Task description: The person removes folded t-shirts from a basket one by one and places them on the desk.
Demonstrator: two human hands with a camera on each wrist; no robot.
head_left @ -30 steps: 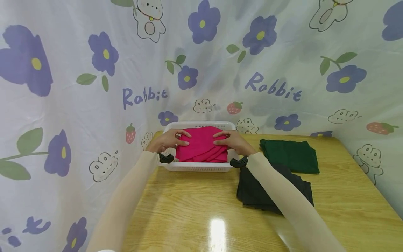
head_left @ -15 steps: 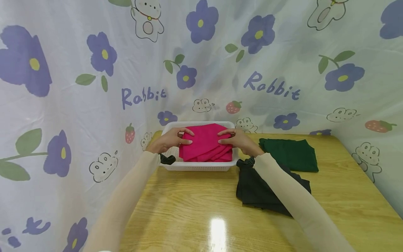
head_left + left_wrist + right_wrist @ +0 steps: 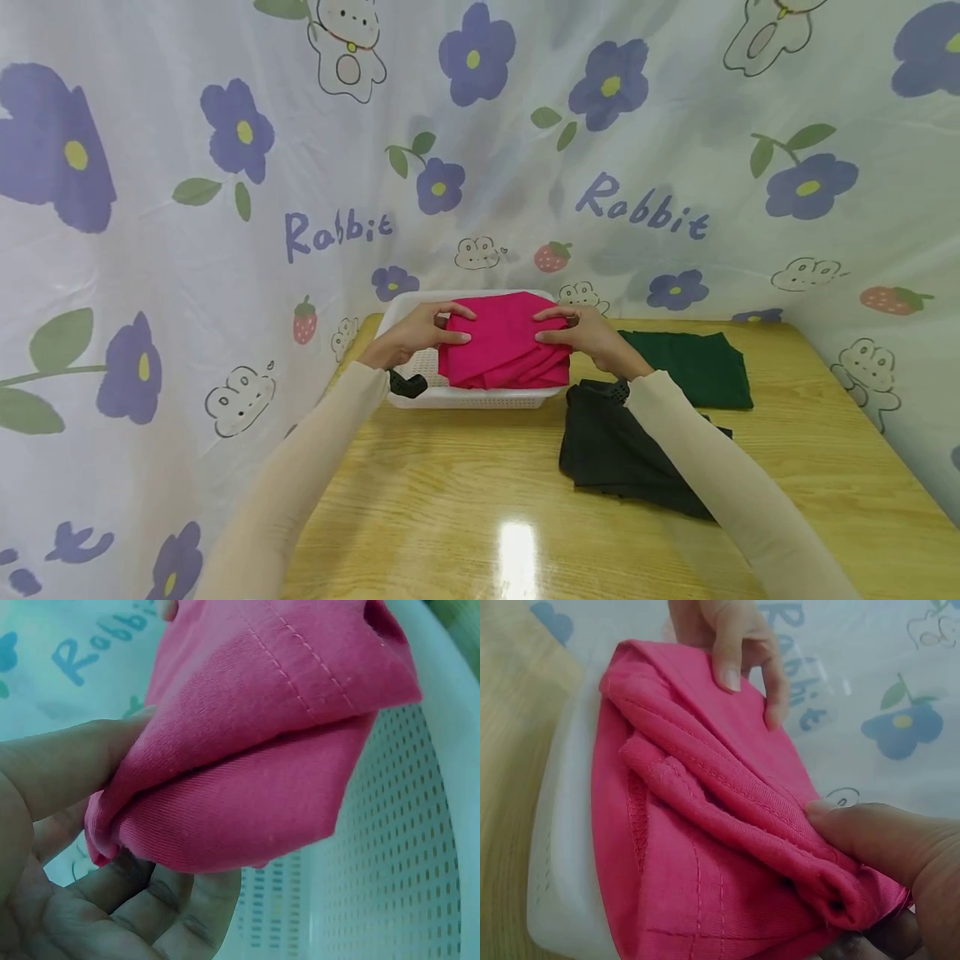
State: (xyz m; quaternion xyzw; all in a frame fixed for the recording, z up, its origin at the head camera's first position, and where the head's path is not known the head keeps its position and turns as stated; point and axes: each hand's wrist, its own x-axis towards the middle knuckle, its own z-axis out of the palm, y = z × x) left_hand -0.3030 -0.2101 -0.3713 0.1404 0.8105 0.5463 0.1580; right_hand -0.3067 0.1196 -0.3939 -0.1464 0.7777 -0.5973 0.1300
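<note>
A folded bright pink garment (image 3: 506, 342) with stitched hems hangs over the white perforated basket (image 3: 405, 307), overlapping its right side in the head view. My left hand (image 3: 420, 332) grips the garment's left end, thumb on the near face and fingers beneath, as the left wrist view shows. My right hand (image 3: 592, 335) pinches the other end; its thumb (image 3: 877, 829) lies on the layered folds in the right wrist view. The fingers under the cloth there are mostly hidden. Perforated basket wall (image 3: 405, 825) shows below the garment in the left wrist view.
A folded black garment (image 3: 622, 458) lies on the wooden table (image 3: 435, 500) under my right forearm. Behind it is a folded dark green garment (image 3: 697, 367). A flower-and-rabbit printed curtain (image 3: 510, 183) stands close behind the basket and along the left side.
Both hands have moved to the right with the pink garment, which has risen slightly and now reaches past the basket's right rim. The black and green garments have stayed in place.
</note>
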